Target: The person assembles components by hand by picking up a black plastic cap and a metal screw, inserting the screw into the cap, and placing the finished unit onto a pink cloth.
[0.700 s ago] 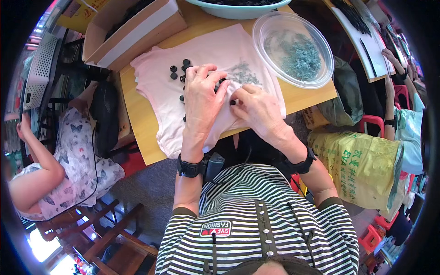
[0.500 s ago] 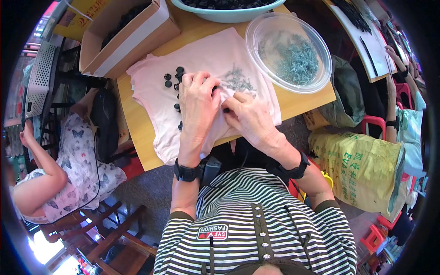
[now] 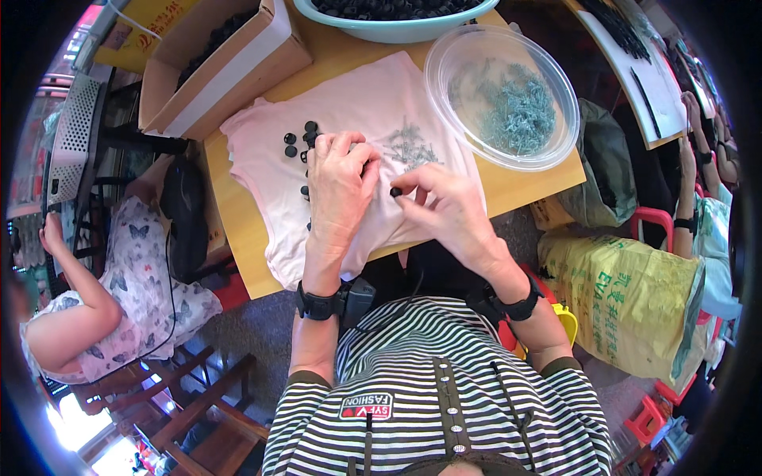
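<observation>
The right hand [image 3: 451,205] pinches a small black piece [image 3: 395,192] over the pink shirt [image 3: 361,103], while the left hand [image 3: 341,181] curls half-closed, contents hidden.

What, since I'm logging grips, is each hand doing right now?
Left hand: curled over the pink cloth; whether it holds anything cannot be told.
Right hand: closed, holding a small black piece.
</observation>
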A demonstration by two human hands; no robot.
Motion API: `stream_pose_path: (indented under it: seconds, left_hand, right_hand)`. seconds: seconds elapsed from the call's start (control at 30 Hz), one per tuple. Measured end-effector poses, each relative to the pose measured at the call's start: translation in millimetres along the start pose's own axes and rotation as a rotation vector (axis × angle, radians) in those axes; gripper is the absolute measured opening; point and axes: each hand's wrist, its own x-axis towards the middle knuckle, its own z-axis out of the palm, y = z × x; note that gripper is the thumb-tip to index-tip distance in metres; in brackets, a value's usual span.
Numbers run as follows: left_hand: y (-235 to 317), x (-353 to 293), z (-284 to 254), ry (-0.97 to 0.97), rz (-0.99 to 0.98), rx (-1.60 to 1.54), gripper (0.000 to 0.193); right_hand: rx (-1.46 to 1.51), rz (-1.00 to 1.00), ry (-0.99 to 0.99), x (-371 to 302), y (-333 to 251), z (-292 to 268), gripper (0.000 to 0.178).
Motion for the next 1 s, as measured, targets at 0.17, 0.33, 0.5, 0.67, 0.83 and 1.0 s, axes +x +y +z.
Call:
stream_pose_path:
  seconds: [0.17,0.33,0.5,0.67,0.83,1.0]
  left_hand:
    - [17.3,-8.9,-14.5,0.084,-0.078,-0.51,0.01]
    - [35.6,-32.6,-28.3,-0.016,-0.336,-0.991,0.01]
    - [40.0,-44.4,-33.9,0.095,-0.22,-0.905,0.013]
    - [45.7,-49.6,-43.5,0.147,-0.193,-0.81,0.012]
    - [50.3,-53.8,-52.1,0.189,-0.114,-0.612,0.014]
    - [51.0,-57.4,-54.1,0.231,-0.012,-0.442,0.019]
  right_hand:
    - [0.657,0.356,-0.019,-2.5,-0.5,-14.8,0.023]
    - [0.99,0.426,-0.085,-6.8,2.0,-21.1,0.027]
    - [1.282,0.498,-0.186,-11.8,0.5,-15.5,0.027]
    - [1.274,0.494,-0.215,-15.2,-3.6,-10.4,0.027]
    - [1.045,0.445,-0.181,-18.5,-11.0,-7.9,0.027]
    - [0.898,0.367,-0.147,-20.1,-18.0,-4.8,0.025]
